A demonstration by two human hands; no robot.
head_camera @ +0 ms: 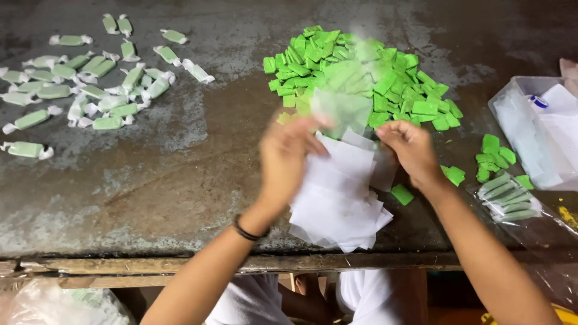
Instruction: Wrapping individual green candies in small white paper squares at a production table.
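Wrapped sweets (90, 84) lie scattered on the far left of the desk (180, 180), each a pale green block in a clear twist of paper. Centre: left hand (288, 157), motion-blurred, fingers curled around the near edge of a thin translucent sheet (340, 108) raised off the desk; whether a sweet already sits in it cannot be told. Below both hands, a loose stack of white wrappers (337, 204) at the desk's near edge. Behind, the heap of bare green sweets (373, 78), well apart from the wrapped lot. Right hand (412, 150) rests fingers-down on the stack's right side, closed lightly; one loose green piece (402, 194) lies just beside it.

Judgement: step in hand is taking up a single wrapper. Next move would call for a bare piece from the heap, set mid-sheet, then rolled and both ends twisted.

Far right: clear bag of wrapped sweets (509, 198), plastic tub (536, 126) of spare paper.
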